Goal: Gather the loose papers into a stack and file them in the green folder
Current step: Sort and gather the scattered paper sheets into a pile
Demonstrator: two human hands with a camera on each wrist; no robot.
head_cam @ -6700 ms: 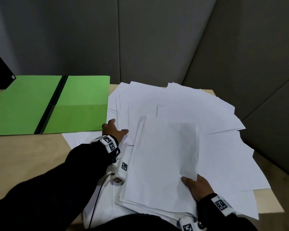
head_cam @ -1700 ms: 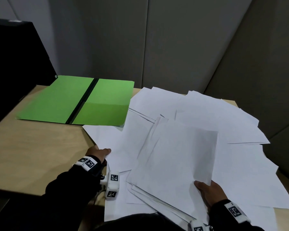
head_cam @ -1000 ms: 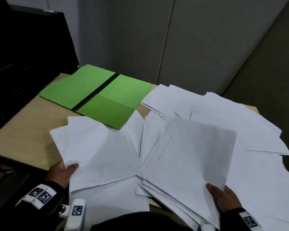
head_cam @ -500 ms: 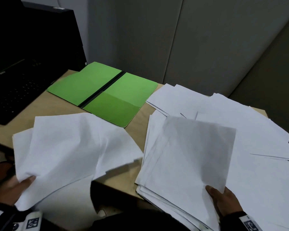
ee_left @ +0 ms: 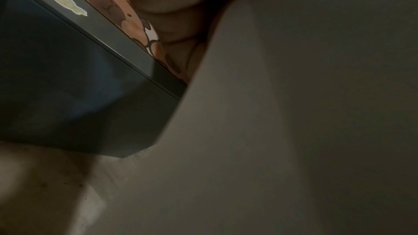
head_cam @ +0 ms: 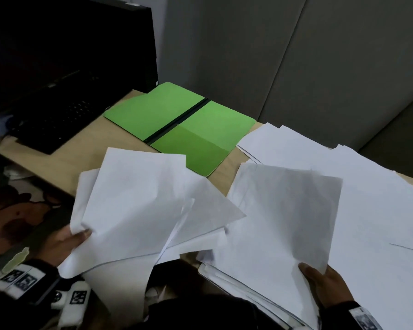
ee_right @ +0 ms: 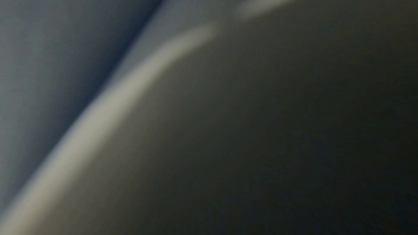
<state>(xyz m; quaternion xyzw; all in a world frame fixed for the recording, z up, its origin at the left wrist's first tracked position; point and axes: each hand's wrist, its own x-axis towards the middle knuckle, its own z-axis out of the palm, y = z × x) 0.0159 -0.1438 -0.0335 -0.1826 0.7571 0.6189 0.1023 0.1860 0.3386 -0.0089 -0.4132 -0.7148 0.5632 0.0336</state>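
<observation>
Holding a loose fan of white sheets [head_cam: 138, 210] in your left hand [head_cam: 62, 244], you have the thumb pinched on top at their near left corner, fingers underneath. Those sheets hang out past the near edge of the counter [head_cam: 81, 160], their far corner overlapping the near corner of the green folder [head_cam: 184, 127]. Your right hand [head_cam: 327, 284] grips the near right corner of a thicker stack of papers [head_cam: 279, 217], thumb on the top sheet; that stack lies to the right of the folder, its near edge jutting over the counter's edge. More loose papers [head_cam: 367, 186] spread beyond and right of the stack, reaching the counter's right edge. The green folder lies open and flat, black spine running diagonally, pocket flap on its right half. A strip of bare counter shows between the folder's near right edge and the stack. Left of the folder sits a dark keyboard [head_cam: 55, 120] with a black monitor [head_cam: 69, 44] behind it. Both wrist views are dim and blurred.
</observation>
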